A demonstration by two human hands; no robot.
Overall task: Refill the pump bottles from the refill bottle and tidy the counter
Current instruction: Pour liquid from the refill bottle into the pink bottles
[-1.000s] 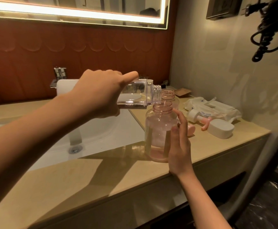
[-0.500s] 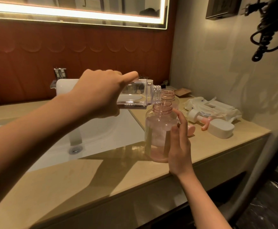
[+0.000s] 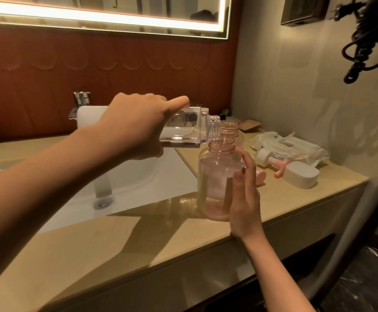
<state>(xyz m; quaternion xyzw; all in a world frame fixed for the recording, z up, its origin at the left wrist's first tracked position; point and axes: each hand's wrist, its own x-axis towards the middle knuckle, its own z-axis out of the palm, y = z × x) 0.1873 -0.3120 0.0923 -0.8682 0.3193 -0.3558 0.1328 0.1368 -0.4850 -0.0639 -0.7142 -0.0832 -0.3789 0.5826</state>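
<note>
My left hand [image 3: 136,129] grips a clear square refill bottle [image 3: 188,127], tipped on its side with its threaded mouth over the neck of a pink pump bottle [image 3: 217,176]. That open bottle stands upright on the counter edge beside the sink and holds liquid to about mid height. My right hand [image 3: 244,194] steadies it from the right, fingers nearly straight against its side. A second open pink bottle [image 3: 229,128] stands just behind. A pink pump head [image 3: 271,161] lies on the counter to the right.
A white sink basin [image 3: 138,183] with a drain and chrome tap lies left of the bottles. A white cap or case [image 3: 301,176] and a wet wipes pack [image 3: 289,147] rest at the counter's right end. A black coiled cord [image 3: 368,41] hangs on the wall.
</note>
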